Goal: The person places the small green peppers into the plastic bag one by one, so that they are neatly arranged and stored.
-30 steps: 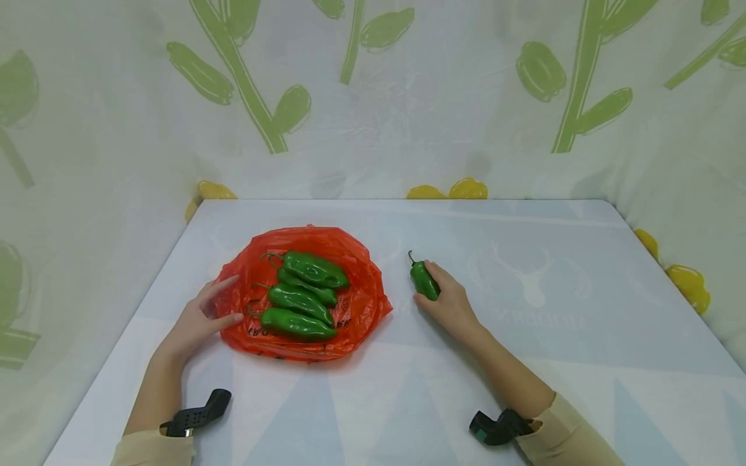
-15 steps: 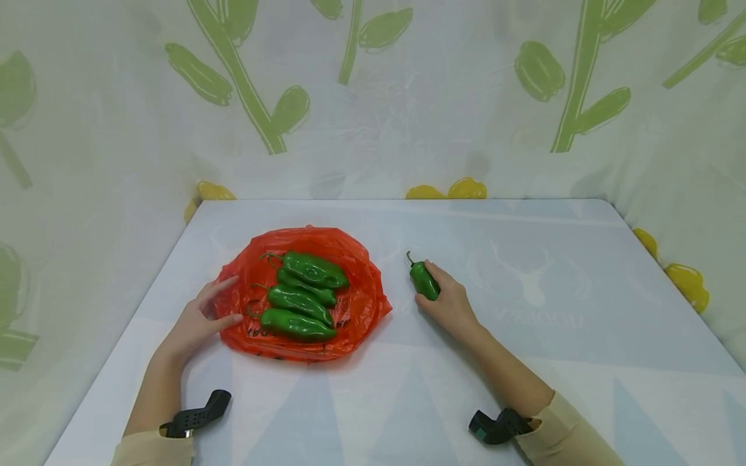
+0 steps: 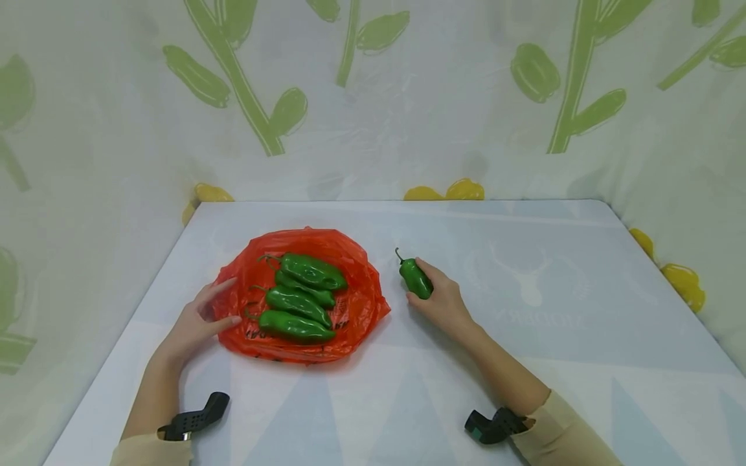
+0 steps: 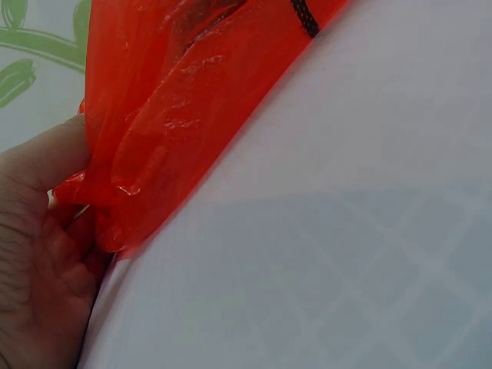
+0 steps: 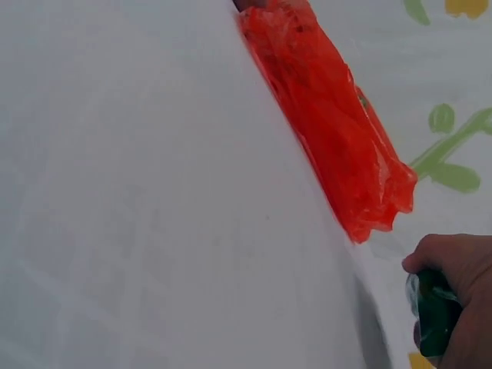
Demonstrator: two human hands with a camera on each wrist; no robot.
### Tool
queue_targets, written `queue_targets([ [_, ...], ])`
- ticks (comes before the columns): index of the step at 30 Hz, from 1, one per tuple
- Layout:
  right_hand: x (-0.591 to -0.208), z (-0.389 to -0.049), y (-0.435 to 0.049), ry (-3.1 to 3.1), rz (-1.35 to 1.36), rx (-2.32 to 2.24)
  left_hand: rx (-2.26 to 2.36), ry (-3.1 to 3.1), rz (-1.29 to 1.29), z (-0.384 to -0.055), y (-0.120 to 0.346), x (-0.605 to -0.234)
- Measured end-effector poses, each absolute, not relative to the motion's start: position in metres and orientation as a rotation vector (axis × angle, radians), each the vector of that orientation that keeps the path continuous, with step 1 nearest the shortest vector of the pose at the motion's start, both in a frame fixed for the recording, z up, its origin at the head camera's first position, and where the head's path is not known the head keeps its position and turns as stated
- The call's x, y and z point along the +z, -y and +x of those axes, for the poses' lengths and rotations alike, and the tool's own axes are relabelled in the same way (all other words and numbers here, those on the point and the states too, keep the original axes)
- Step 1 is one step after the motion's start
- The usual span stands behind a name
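A red plastic bag (image 3: 367, 323) lies spread open on the left of the table, with several long green peppers (image 3: 297, 325) side by side on it. At the bag's left edge, my left hand (image 3: 195, 327) holds the rim, thumb and forefinger spread over it. The left wrist view has the red film (image 4: 177, 115) bunched between thumb and fingers. Right of the bag, and apart from it, my right hand (image 3: 443, 301) grips another green pepper (image 3: 414, 277), its curved stem pointing away from me. In the right wrist view the hand (image 5: 465, 292) partly hides this pepper.
The white and pale blue table (image 3: 524, 349) stretches to the right of both arms. A curtain (image 3: 443, 116) printed with green leaves hangs behind the far edge and along both sides. Each wrist wears a black camera mount (image 3: 495, 427).
My right hand has shifted slightly left toward the bag, carrying the green pepper with it. The left hand and the bag stay in place.
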State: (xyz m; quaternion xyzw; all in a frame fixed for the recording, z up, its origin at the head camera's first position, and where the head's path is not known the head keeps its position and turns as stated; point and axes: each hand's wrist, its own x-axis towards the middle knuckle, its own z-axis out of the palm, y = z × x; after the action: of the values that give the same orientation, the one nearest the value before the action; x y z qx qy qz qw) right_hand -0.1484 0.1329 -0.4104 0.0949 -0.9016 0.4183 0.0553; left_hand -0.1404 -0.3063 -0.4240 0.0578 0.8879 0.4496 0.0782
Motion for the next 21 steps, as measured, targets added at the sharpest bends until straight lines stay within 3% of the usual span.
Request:
queue_targets([
  [21, -0.390, -0.152, -0.108, 2.576, 0.460, 1.276, 1.371, -2.660, 0.203, -0.140, 0.307, -0.424],
])
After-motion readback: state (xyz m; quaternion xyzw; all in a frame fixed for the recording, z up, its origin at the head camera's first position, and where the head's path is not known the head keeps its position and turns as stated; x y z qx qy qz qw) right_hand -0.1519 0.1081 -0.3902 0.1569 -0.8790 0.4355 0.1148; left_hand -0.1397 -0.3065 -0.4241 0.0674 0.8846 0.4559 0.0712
